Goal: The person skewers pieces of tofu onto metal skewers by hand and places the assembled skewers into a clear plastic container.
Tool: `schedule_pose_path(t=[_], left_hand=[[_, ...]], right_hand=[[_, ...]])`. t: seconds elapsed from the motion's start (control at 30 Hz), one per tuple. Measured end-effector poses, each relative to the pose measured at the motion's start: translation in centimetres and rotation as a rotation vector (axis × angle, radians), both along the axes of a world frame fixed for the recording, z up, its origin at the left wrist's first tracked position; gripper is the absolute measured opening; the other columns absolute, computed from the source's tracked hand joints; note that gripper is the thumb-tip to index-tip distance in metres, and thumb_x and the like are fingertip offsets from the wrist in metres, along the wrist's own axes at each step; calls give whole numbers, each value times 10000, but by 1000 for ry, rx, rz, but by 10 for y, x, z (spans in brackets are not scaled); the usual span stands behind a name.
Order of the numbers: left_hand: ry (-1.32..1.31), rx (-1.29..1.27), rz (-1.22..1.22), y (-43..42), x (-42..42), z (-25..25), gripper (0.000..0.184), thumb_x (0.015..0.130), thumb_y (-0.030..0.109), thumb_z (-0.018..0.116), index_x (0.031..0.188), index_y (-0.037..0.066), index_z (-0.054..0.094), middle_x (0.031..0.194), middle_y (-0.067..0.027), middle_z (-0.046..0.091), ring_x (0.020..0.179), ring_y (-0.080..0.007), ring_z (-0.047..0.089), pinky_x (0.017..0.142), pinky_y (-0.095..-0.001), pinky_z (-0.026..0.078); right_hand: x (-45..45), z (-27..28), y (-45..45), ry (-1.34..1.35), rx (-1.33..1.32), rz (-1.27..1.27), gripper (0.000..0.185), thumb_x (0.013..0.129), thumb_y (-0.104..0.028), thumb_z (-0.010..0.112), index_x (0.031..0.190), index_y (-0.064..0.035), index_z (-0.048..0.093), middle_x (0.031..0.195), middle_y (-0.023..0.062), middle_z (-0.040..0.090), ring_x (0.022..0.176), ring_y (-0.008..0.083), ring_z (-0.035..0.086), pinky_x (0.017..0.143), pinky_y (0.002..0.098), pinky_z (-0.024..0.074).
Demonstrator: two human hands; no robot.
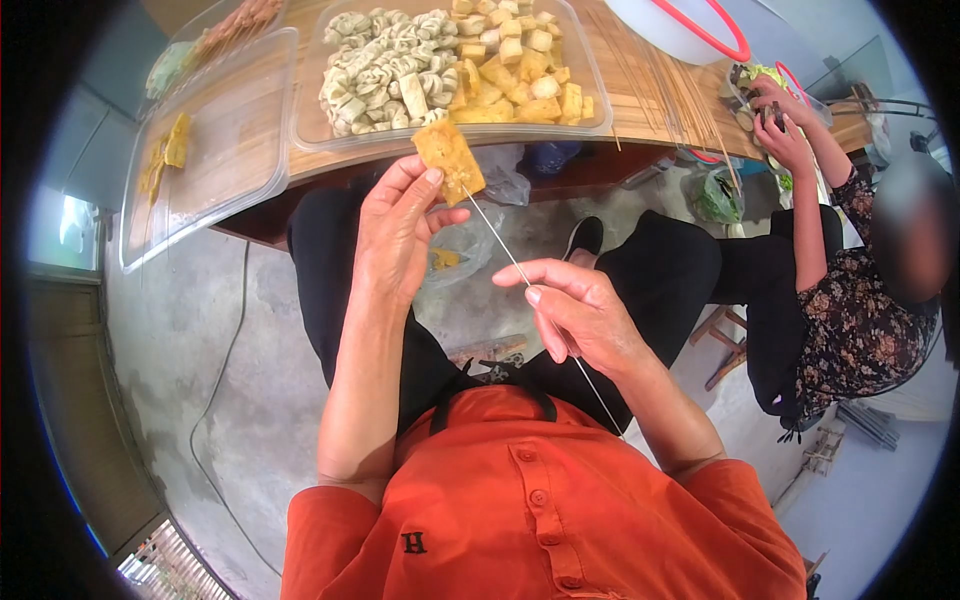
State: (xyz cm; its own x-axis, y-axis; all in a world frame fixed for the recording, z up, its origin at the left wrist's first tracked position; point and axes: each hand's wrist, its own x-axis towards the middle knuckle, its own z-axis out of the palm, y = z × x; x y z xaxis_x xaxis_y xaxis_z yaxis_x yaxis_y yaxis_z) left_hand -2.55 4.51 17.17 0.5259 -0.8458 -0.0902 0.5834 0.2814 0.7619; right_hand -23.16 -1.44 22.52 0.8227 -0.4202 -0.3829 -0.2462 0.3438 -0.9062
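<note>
My left hand (pixel 398 215) pinches a flat golden piece of fried tofu (pixel 447 160) by its left edge, just past the table's near edge. A thin skewer (pixel 510 250) is in my right hand (pixel 585 310), held between thumb and fingers. Its upper tip meets the lower part of the tofu; how deep it goes in I cannot tell. The skewer's other end slants down toward my shirt. Beyond my hands, a clear plastic tray (pixel 300 120) holds pale knotted tofu strips (pixel 385 70) on the left and fried tofu pieces (pixel 510 70) on the right.
A shallow clear tray (pixel 270 150) at left bears skewered tofu pieces (pixel 165 155). Loose skewers (pixel 660 80) lie on the wooden table (pixel 625 110). At right a co-worker's hands (pixel 785 120) work over a container. A cable (pixel 222 370) runs along the floor.
</note>
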Motion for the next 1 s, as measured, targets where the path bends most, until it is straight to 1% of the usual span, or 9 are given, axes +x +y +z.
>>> schedule_pose_path(t=[0.27,0.6,0.67,0.7,0.73,0.8,0.87,0.97,1.0], left_hand=[[-5,-14,8,0,2,-8,144,937,118,590,1057,41,607,978,-42,660,834,-112,619,694,-299,542],[-19,-9,6,1,-1,-4,138,936,120,591,1048,41,611,972,-43,662,852,-114,622,700,-302,541],[-63,24,26,0,-4,-4,137,935,118,593,1047,41,614,969,-41,660,850,-114,622,702,-305,540],[-63,24,26,0,-5,-5,137,935,118,593,1047,41,614,969,-41,660,850,-114,622,702,-305,540],[-69,29,22,0,-7,-5,127,932,117,596,1035,45,615,964,-38,658,846,-113,621,702,-307,540],[-76,34,17,0,-8,-5,117,930,117,600,1023,48,616,958,-35,657,843,-112,620,702,-308,540],[-19,2,0,1,-8,-4,79,924,106,602,985,56,609,935,-27,651,828,-107,617,696,-313,546],[-2,-5,-38,1,-6,-6,52,918,106,607,953,68,602,901,-18,642,796,-97,608,690,-316,554],[-2,-5,-38,1,-6,-6,52,918,106,607,953,68,602,901,-18,642,796,-97,608,690,-316,554]], right_hand=[[-1,3,1,-9,0,1,281,970,-110,446,1179,0,598,498,-35,490,391,26,431,378,178,268],[1,-1,0,-10,-3,-4,281,969,-114,447,1173,3,601,493,-33,483,390,27,426,382,179,277],[2,-3,-1,-19,-1,-6,280,970,-115,447,1171,2,602,491,-34,480,389,27,424,382,180,276],[2,-5,-2,-23,1,5,284,977,-137,452,1189,-9,591,497,-35,478,398,31,426,388,184,280],[2,-6,-3,-27,3,15,289,984,-158,458,1207,-21,580,503,-37,477,407,34,428,394,188,285],[4,-8,-4,-36,-2,13,285,983,-154,460,1204,-21,581,507,-34,480,406,35,426,395,190,286],[6,-10,-3,-46,-8,11,281,983,-149,462,1202,-21,583,511,-31,483,405,35,425,396,191,287],[10,-18,-1,-22,-55,-38,267,970,-118,466,1175,-24,610,510,-39,481,409,27,422,399,190,287],[10,-26,-1,-42,-143,-47,264,969,-111,473,1178,-32,613,521,-41,481,424,25,425,411,190,301]])
